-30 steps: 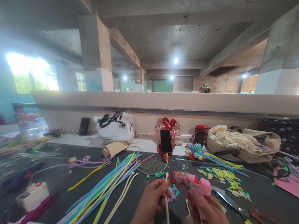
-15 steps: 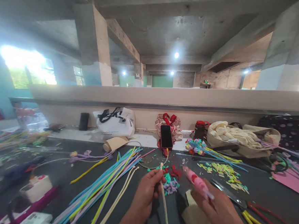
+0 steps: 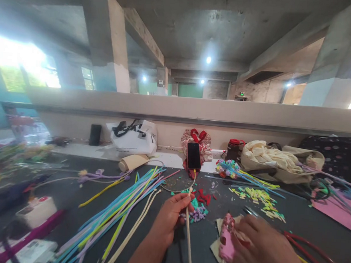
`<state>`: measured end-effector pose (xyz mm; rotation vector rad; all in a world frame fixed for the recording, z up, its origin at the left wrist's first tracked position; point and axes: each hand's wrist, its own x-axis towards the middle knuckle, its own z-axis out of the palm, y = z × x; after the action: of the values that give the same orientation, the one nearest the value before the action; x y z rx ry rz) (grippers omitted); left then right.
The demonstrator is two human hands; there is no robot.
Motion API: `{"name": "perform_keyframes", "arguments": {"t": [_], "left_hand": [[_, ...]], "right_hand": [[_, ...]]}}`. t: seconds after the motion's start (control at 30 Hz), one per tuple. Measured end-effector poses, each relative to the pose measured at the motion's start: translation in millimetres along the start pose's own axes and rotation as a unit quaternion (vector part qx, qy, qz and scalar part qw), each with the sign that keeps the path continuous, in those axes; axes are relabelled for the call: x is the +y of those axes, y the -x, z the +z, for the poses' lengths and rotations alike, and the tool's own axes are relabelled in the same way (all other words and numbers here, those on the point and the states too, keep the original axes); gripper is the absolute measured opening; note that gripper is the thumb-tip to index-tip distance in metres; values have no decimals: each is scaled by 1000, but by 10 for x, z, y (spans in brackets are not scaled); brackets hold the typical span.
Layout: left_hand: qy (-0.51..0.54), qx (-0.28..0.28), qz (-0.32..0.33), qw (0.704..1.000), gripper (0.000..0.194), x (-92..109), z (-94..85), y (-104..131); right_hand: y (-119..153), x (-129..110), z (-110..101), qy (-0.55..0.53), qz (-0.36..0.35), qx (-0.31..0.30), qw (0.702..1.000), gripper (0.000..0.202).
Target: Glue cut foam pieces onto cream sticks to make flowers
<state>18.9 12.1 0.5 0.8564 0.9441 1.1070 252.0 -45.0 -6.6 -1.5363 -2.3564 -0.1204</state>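
The right hand (image 3: 264, 242) is at a pink glue gun (image 3: 228, 242) over a beige sheet (image 3: 216, 251) on the desk (image 3: 205, 239); I cannot tell whether its blurred grip is closed. The left hand (image 3: 172, 211) has its grip pinched near the top of a cream stem (image 3: 189, 240). Farther back, a beige tote bag (image 3: 286, 177) holds bundled cream cloth (image 3: 267, 154); a white plastic bag (image 3: 134, 140) hides its contents.

I see a phone (image 3: 194, 157) in front of a patterned bag (image 3: 206, 142). A white bag (image 3: 135, 140) sits on the left, a red-lidded bottle (image 3: 232, 152) on the right.
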Motion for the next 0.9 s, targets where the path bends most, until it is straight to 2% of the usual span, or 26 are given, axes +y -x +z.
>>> {"name": "perform_keyframes", "arguments": {"t": [0.07,0.13,0.2,0.33,0.43,0.53,0.73,0.9], "left_hand": [[-16,-15,-21,1000,26,18,8,-3],[-22,-16,-38,999,25,43,5,4],[-19,-8,-46,999,24,52,-17,11],[18,-8,-30,999,27,-9,-85,0],[24,-19,-19,999,28,-70,-98,-14],[18,-41,-19,999,27,-87,-76,-4],[31,-40,-23,998,28,-36,-70,38],[29,-48,-21,998,27,-20,-65,61]], "right_hand": [[-233,-71,-101,-26,18,-2,1000,22],[-514,-164,-119,-44,3,-19,999,23],[-781,-261,-46,-19,-6,-64,998,22],[-1107,-398,234,3,14,-92,996,16],[-1185,-431,400,7,28,-110,994,14],[-1217,-424,442,-12,31,-113,993,17],[-1197,-363,240,-144,8,-101,984,25],[-1070,-331,133,-267,42,-84,959,24]]}}
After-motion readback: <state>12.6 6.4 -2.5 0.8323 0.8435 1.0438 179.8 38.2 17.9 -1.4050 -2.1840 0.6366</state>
